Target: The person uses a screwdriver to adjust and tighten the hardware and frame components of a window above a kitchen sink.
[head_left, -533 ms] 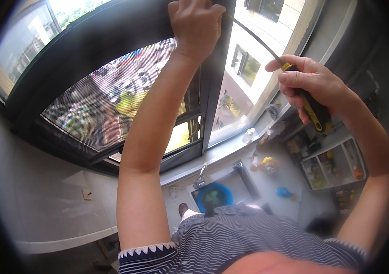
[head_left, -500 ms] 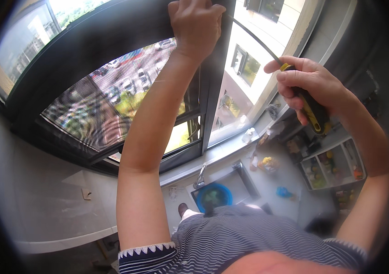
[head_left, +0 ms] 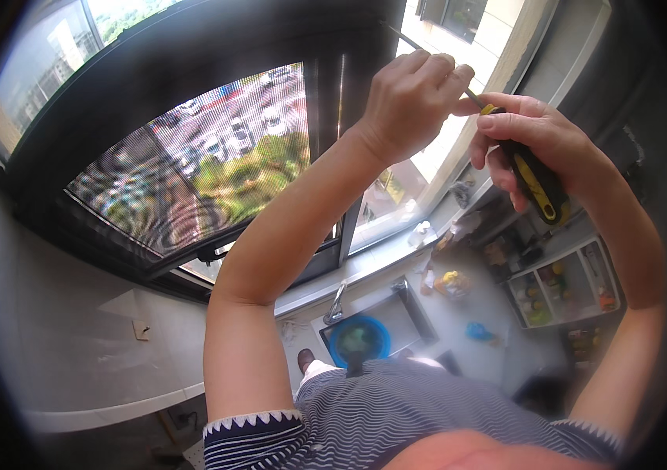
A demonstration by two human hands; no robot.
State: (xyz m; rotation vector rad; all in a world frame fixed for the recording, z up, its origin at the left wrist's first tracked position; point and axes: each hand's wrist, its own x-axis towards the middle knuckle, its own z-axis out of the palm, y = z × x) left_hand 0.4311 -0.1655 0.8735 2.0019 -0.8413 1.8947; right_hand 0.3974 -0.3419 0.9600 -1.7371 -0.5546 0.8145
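A screwdriver point(head_left: 535, 182) with a black and yellow handle and a long thin shaft points up and left. Its handle lies in my right hand point(head_left: 545, 137), the fingers loosely round it and the index finger stretched along the top. My left hand point(head_left: 420, 102) is closed around the middle of the shaft, though its fingertips are hidden behind the hand. The shaft's far end comes out past my left knuckles and reaches the dark window frame point(head_left: 349, 47). A tilted window sash with a mesh screen point(head_left: 216, 149) hangs left of my left hand.
Below are a sink point(head_left: 412, 313) with a blue basin point(head_left: 361, 342), a faucet point(head_left: 337, 304) and a pale counter point(head_left: 459, 329) holding a yellow bundle point(head_left: 451, 284) and a blue bag point(head_left: 478, 330). At right stands a white shelf rack point(head_left: 572, 286) with bottles. The windowsill point(head_left: 380, 254) runs behind the sink.
My left hand has come off the upper window frame, moving right and down onto the screwdriver's shaft. My right hand stays at the handle, nearly still.
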